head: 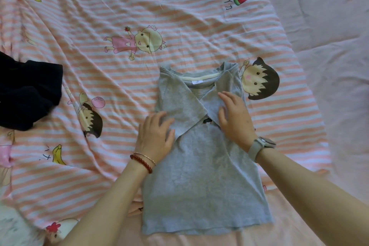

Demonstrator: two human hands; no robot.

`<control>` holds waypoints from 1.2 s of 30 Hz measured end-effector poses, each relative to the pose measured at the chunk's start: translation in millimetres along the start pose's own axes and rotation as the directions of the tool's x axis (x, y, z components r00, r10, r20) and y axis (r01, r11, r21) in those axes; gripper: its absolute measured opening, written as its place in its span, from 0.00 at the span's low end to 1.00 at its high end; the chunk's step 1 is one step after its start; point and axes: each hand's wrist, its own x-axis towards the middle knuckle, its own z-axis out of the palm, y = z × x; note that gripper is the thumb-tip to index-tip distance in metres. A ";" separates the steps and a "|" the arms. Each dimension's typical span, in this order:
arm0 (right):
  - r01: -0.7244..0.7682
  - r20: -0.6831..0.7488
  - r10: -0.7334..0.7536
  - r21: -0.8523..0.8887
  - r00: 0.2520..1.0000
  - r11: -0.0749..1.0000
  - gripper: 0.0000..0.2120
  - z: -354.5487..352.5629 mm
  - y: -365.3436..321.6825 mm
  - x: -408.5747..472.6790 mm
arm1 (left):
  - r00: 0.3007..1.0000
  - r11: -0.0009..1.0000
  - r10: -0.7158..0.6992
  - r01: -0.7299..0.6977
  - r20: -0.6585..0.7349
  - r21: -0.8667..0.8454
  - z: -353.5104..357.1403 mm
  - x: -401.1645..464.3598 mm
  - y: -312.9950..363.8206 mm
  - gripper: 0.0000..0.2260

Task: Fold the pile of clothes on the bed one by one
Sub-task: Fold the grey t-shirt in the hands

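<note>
1. Head view: I see a grey cotton T-shirt point(203, 170) lying flat on the pink-striped cartoon bedsheet point(123, 14), both sleeves folded inward and crossing below the collar.
2. My left hand point(154, 136) rests flat, fingers spread, on the left sleeve's edge; my right hand point(233, 118) lies flat, fingers relaxed, on the right sleeve. Neither grips anything.
3. A dark crumpled garment point(28, 92) waits well apart at the left.
4. Risk, as I judge it: lifting the hem for the next fold could drag the loose sleeves open, since only palm pressure holds them; the wrinkled sheet may skew the fold.
</note>
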 end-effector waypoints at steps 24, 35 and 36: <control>-0.139 0.517 0.146 -0.053 0.843 0.989 0.09 -64.3 29.8 133.8 | 0.856 0.635 -0.282 0.506 0.434 -0.584 -53.6 154.6 -29.0 0.03; 0.260 0.068 -0.253 -0.122 0.965 0.958 0.06 -70.3 29.1 3.2 | 0.966 0.937 0.132 -0.195 -0.222 -0.291 -63.5 35.5 -12.2 0.05; 0.299 0.060 -0.294 -0.141 0.954 0.944 0.05 -69.5 30.9 -13.4 | 0.954 0.942 0.174 -0.233 -0.243 -0.240 -60.6 18.1 -10.4 0.02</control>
